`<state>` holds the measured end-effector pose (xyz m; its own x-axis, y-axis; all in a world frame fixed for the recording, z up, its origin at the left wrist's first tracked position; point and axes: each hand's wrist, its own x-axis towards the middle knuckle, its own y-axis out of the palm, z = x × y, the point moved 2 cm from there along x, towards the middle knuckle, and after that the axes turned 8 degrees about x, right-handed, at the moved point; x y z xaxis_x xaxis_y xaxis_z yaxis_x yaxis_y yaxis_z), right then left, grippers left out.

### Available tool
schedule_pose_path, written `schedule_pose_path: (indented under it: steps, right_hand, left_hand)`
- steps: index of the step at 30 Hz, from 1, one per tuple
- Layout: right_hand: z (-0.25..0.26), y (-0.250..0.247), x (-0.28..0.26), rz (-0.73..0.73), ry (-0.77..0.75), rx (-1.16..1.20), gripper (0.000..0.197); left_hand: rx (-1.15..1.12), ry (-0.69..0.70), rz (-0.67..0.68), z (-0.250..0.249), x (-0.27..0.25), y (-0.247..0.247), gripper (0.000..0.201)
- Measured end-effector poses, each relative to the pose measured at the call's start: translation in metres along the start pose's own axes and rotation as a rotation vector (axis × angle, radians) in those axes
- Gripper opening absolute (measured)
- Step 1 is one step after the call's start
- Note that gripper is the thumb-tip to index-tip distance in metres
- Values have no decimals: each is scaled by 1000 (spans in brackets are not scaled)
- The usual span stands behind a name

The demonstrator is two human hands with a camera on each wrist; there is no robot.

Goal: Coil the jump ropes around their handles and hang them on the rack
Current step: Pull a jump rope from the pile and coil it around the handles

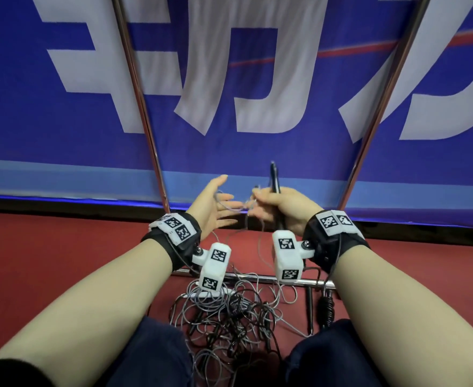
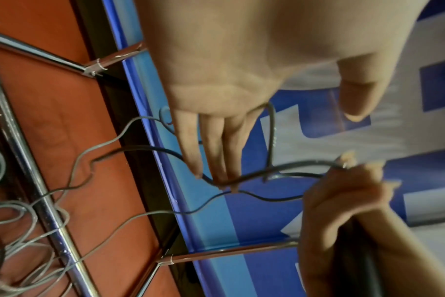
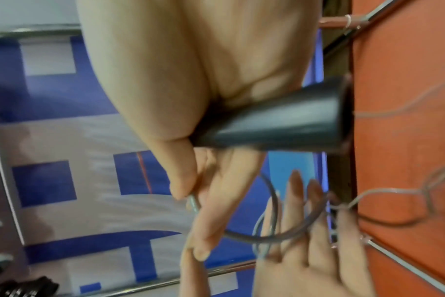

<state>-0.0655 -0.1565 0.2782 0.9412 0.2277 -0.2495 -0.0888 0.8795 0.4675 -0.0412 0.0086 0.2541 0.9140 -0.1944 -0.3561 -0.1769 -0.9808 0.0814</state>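
Tangle, bottom centre: grey and black ropes (image 1: 224,311) heaped across the rack (image 1: 260,278) base bar.
Right hand (image 1: 282,208): fist around black handle (image 1: 275,177), thumb pinching cord.
Left hand (image 1: 215,205): fingers straight, cord looped over them.
Risk: loop could slip off; trailing strands may snag.

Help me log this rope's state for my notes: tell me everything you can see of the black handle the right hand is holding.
The black handle is a slim, smooth, plastic-looking stick that widens to a flared end, seen close in the right wrist view. It stands roughly upright, held in the palm of the right hand, its narrow tip poking above the fist and the flared end below it. That hand's thumb and forefinger also pinch a thin grey cord that loops across the left hand's straight fingers.
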Motion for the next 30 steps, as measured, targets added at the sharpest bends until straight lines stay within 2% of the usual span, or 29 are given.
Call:
schedule_pose_path:
  steps: [2,4,7,11,15,18,20,24,26,28,30]
  right_hand:
    - [7,5,-3,-25,-61,186,19]
    - [13,8,-7,-42,-84,303,20]
    - [18,8,-8,-77,-97,452,17]
    - [22,1,-6,-113,-135,583,17]
    - [24,-3,-5,-85,-175,586,20]
    - [26,-5,-3,-90,-208,575,18]
    - [26,-8,-2,-91,-189,459,20]
    - [8,-14,-3,-173,-15,-312,20]
    - [-6,-12,-4,-87,49,-601,26]
    - [-17,-10,-2,45,117,-649,32]
    - [-23,-10,2,121,137,-659,22]
  left_hand:
    - [105,0,139,2,-6,10,59]
    - [176,55,258,3,-12,19,53]
    - [254,101,367,3,-17,24,46]
    - [479,194,343,8,-14,23,20]
    - [634,200,357,13,-12,24,16]
    - [668,270,316,12,-9,25,17]
    - [564,250,256,10,-9,25,16]
    - [163,218,83,-2,-6,17,14]
    - [-21,246,44,-8,-7,13,14]
    - [-154,277,16,-12,-8,11,15]
    - [-276,321,-11,-16,-8,8,16]
